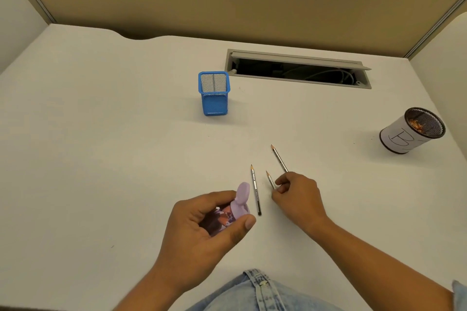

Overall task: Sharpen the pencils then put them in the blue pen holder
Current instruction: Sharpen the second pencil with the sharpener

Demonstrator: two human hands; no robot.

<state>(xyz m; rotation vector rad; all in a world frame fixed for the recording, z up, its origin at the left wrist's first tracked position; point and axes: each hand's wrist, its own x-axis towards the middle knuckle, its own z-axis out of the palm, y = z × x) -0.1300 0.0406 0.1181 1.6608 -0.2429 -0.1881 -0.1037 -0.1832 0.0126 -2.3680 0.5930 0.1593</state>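
My left hand (207, 225) grips a lilac pencil sharpener (233, 207) whose round lid stands flipped up. Three grey pencils lie on the white desk (101, 146) with their points facing away from me. The left pencil (255, 189) lies free beside the sharpener. My right hand (298, 197) pinches the middle pencil (270, 179) between thumb and fingers. The right pencil (279, 158) runs under that hand's knuckles. A blue mesh pen holder (214, 93) stands upright further back, apart from both hands.
A round black mesh cup (412, 131) wrapped in white paper holds pencil shavings at the right edge. An open cable slot (298, 68) is cut into the desk behind the holder. Beige partition walls close off the back and sides.
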